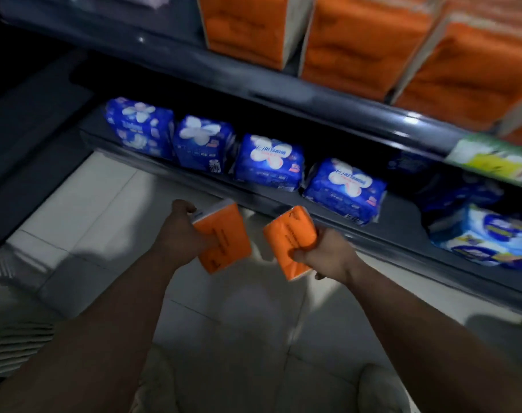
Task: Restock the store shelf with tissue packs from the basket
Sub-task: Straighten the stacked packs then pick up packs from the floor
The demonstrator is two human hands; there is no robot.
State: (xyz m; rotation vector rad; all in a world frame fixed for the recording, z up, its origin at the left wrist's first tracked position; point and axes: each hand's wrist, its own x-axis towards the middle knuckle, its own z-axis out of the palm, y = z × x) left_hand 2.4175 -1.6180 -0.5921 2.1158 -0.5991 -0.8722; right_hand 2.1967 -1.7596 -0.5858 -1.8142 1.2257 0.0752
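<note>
Your left hand (pixel 180 234), just off centre at 8 o'clock, is curled round one orange tissue pack (pixel 227 248), thumb across its top face and fingers hidden underneath. Your right hand (pixel 328 253), at 4 o'clock, grips a second orange tissue pack (pixel 289 234) from its right side, thumb pressed onto the near end. The two packs sit close together but apart, both held above the pale tiled floor (pixel 239 323) and just in front of the lower shelf (pixel 397 242), whose dark front rail runs from 10 o'clock down to 4 o'clock. On that shelf stands a row of blue packs (pixel 268 162); blue-and-white packs (pixel 486 236) lie at 3 o'clock. The upper shelf (pixel 253 84), from 12 to 2 o'clock, carries large stocked orange packs (pixel 364 40) side by side.
</note>
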